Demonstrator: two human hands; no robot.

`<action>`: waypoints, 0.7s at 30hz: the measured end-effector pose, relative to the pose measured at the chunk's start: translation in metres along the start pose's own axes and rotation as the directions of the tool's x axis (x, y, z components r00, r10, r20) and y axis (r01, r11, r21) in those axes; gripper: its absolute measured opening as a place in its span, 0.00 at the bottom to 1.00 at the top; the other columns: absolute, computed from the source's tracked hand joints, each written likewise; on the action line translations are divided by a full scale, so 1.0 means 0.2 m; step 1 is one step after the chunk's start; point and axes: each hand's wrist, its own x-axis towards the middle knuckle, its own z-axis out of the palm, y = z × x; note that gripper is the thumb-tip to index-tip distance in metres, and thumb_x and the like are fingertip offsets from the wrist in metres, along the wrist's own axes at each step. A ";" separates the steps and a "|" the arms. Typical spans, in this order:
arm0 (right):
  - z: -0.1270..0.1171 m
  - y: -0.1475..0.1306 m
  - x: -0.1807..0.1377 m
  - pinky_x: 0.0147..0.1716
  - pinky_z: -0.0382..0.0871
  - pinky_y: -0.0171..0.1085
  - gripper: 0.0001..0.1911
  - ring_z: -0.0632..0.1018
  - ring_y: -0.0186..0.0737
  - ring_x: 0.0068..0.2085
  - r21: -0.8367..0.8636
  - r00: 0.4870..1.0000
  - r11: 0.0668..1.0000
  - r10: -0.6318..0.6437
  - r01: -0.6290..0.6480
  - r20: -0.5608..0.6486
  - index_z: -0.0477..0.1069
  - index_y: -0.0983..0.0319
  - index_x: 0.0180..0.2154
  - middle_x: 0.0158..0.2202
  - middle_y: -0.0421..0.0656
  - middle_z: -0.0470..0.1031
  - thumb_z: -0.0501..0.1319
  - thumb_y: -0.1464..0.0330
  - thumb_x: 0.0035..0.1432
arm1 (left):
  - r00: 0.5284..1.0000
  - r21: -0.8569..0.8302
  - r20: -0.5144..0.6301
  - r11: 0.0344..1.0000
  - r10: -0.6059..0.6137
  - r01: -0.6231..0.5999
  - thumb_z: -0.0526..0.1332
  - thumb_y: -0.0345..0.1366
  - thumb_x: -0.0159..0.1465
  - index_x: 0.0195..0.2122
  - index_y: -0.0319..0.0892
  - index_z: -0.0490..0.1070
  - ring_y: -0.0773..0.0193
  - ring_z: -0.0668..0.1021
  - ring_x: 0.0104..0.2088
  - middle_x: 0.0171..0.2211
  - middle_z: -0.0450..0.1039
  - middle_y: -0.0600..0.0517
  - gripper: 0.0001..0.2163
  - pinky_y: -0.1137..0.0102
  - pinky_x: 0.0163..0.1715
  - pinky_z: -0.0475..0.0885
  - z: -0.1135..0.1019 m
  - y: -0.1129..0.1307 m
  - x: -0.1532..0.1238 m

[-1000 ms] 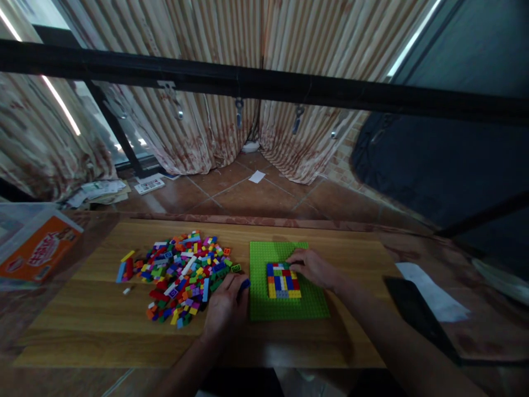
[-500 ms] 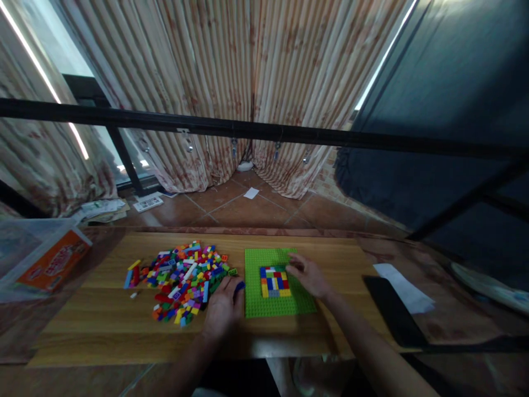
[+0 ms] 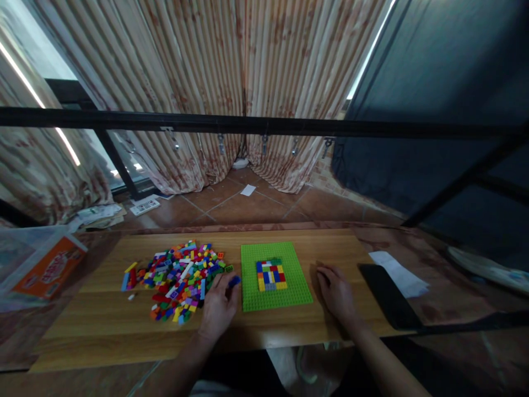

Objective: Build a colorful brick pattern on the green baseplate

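Head view: left hand (image 3: pixel 220 304) holds a blue brick (image 3: pixel 234 282).

Wood-grained tabletop (image 3: pixel 103 331) under a loose heap of coloured bricks (image 3: pixel 187 271) and a green baseplate (image 3: pixel 297 286).

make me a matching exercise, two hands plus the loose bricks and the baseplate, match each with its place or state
1. loose brick pile
2. green baseplate
3. left hand
4. right hand

a. gripping a dark blue brick
b. left of both hands
c. between the green baseplate and a black slab
d. under a multicoloured brick square

Pairs: 1-b, 2-d, 3-a, 4-c
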 end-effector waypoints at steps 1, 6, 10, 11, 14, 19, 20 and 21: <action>0.01 0.01 0.00 0.50 0.69 0.51 0.18 0.75 0.49 0.46 -0.021 1.000 1.000 -0.017 0.017 -0.020 0.77 0.63 0.40 0.44 0.54 0.76 0.52 0.61 0.62 | 1.000 -0.005 0.000 1.000 -0.006 0.006 0.56 0.35 0.65 0.46 0.43 0.71 0.59 0.78 0.41 0.40 0.73 0.48 0.10 0.63 0.42 0.77 0.00 0.01 0.00; 0.02 0.02 -0.01 0.49 0.71 0.50 0.18 0.75 0.48 0.45 -0.075 0.998 0.996 -0.052 0.049 -0.047 0.77 0.63 0.40 0.43 0.53 0.76 0.52 0.62 0.64 | 0.998 -0.079 0.038 0.995 -0.053 0.056 0.57 0.35 0.64 0.43 0.43 0.72 0.61 0.79 0.39 0.38 0.74 0.49 0.09 0.66 0.40 0.76 0.03 0.14 0.01; 0.01 0.02 -0.01 0.48 0.71 0.49 0.17 0.76 0.48 0.44 -0.062 0.998 0.998 -0.032 0.028 -0.061 0.78 0.63 0.39 0.42 0.52 0.76 0.52 0.62 0.64 | 0.991 -0.136 0.119 0.988 -0.055 0.071 0.57 0.35 0.64 0.44 0.43 0.73 0.63 0.78 0.35 0.36 0.75 0.50 0.09 0.68 0.36 0.76 0.13 0.25 0.04; 0.01 0.02 -0.01 0.48 0.71 0.49 0.17 0.76 0.48 0.44 -0.053 0.998 0.998 -0.021 0.018 -0.065 0.78 0.63 0.39 0.42 0.53 0.76 0.52 0.62 0.64 | 0.989 -0.136 0.136 0.988 -0.050 0.069 0.57 0.35 0.64 0.44 0.43 0.73 0.63 0.78 0.34 0.36 0.75 0.50 0.09 0.68 0.36 0.75 0.15 0.27 0.05; 0.01 0.02 -0.02 0.46 0.72 0.47 0.17 0.77 0.47 0.43 -0.014 0.997 1.000 0.016 -0.018 -0.072 0.77 0.63 0.38 0.42 0.53 0.76 0.52 0.63 0.64 | 0.981 -0.092 0.187 0.993 -0.054 0.072 0.57 0.36 0.65 0.45 0.43 0.72 0.62 0.78 0.36 0.38 0.75 0.49 0.10 0.67 0.39 0.75 0.21 0.31 0.08; 0.01 0.01 -0.01 0.46 0.72 0.47 0.16 0.77 0.46 0.42 0.033 0.995 0.999 0.045 -0.042 -0.087 0.77 0.63 0.37 0.41 0.52 0.77 0.53 0.63 0.63 | 0.977 0.105 0.194 0.992 -0.087 0.067 0.58 0.37 0.64 0.48 0.43 0.72 0.57 0.78 0.40 0.41 0.76 0.47 0.12 0.63 0.41 0.74 0.28 0.35 0.12; 0.01 0.01 -0.01 0.46 0.72 0.46 0.16 0.77 0.46 0.42 0.043 0.995 0.998 0.046 -0.042 -0.089 0.77 0.62 0.37 0.41 0.51 0.77 0.53 0.64 0.63 | 0.980 0.124 0.186 0.991 -0.075 0.052 0.58 0.37 0.64 0.48 0.44 0.72 0.56 0.78 0.40 0.41 0.76 0.47 0.12 0.62 0.41 0.74 0.29 0.36 0.12; 0.01 0.01 -0.01 0.46 0.72 0.46 0.16 0.77 0.46 0.42 0.052 0.994 0.998 0.049 -0.044 -0.094 0.77 0.62 0.37 0.40 0.51 0.77 0.53 0.64 0.63 | 0.982 0.130 0.178 0.991 -0.060 0.037 0.58 0.37 0.64 0.48 0.44 0.72 0.56 0.78 0.40 0.41 0.76 0.47 0.12 0.62 0.41 0.74 0.31 0.37 0.13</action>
